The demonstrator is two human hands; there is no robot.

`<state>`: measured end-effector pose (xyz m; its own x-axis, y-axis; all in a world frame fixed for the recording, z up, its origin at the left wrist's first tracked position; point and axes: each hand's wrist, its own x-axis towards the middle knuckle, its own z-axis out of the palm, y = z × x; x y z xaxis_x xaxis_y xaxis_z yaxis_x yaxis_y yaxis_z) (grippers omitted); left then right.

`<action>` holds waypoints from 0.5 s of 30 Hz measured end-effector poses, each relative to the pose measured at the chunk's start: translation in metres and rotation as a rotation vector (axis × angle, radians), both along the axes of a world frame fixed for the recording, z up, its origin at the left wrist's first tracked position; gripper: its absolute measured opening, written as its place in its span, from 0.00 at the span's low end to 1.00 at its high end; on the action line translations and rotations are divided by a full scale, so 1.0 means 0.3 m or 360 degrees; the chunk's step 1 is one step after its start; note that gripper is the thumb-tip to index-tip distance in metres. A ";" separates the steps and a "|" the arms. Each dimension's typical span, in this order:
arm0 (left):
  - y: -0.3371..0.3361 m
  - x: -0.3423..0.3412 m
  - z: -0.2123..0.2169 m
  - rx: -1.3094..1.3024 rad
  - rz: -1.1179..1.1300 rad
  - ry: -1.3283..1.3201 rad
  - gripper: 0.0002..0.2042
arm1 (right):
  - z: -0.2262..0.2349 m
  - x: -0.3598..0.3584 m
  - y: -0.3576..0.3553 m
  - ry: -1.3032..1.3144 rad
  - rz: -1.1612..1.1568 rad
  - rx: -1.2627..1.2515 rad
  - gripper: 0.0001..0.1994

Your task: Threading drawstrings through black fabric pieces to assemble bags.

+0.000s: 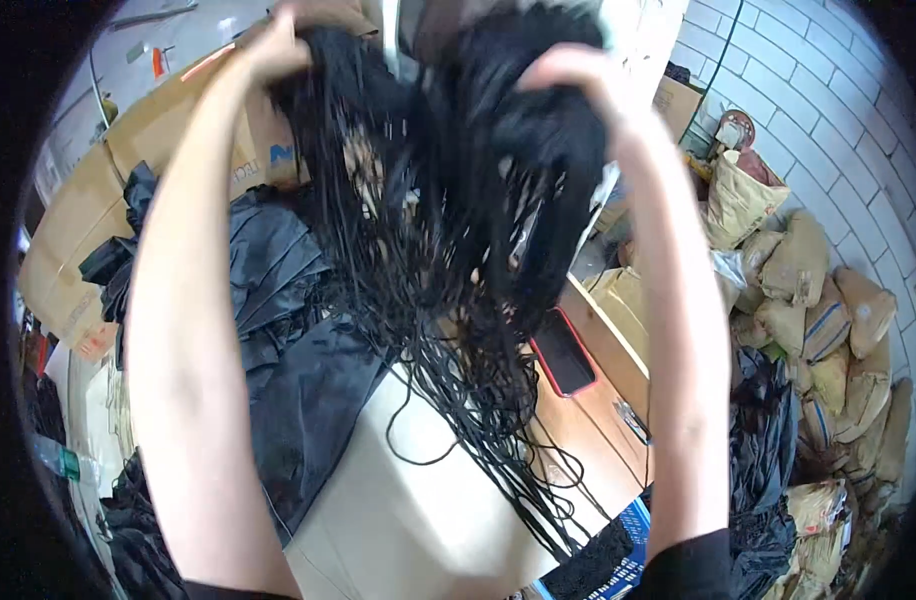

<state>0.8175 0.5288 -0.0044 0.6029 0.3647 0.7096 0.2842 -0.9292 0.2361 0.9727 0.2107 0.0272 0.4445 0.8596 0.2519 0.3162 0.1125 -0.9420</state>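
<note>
— What do the hands hold?
— Left hand (278, 45) and right hand (568, 75) each have a grip clamped on a tangled bundle of black cords (458, 200), raised high; loose strands hang down to the pale bench (398, 500).
— Packages?
— Flattened brown cardboard (88, 230) at the bench's left edge, tan sacks (828, 320) stacked right by the brick wall.
— Hidden?
— Fingertips are buried in cords.

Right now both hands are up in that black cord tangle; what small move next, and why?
Probably ease the left hand and right hand slightly apart. Both grip the bundle of black cords at its top, while its loose ends hang knotted together down to the light tabletop.
</note>
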 end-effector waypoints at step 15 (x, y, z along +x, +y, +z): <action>-0.492 -0.163 -0.675 0.0130 -0.0177 0.0465 0.39 | -0.618 -0.119 0.125 -0.0687 0.0297 -0.1164 0.34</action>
<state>0.7685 0.3812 -0.2069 0.8185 0.2339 0.5248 0.2245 -0.9710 0.0825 0.9370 0.2482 -0.1583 0.2733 0.9209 -0.2779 0.6991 -0.3886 -0.6002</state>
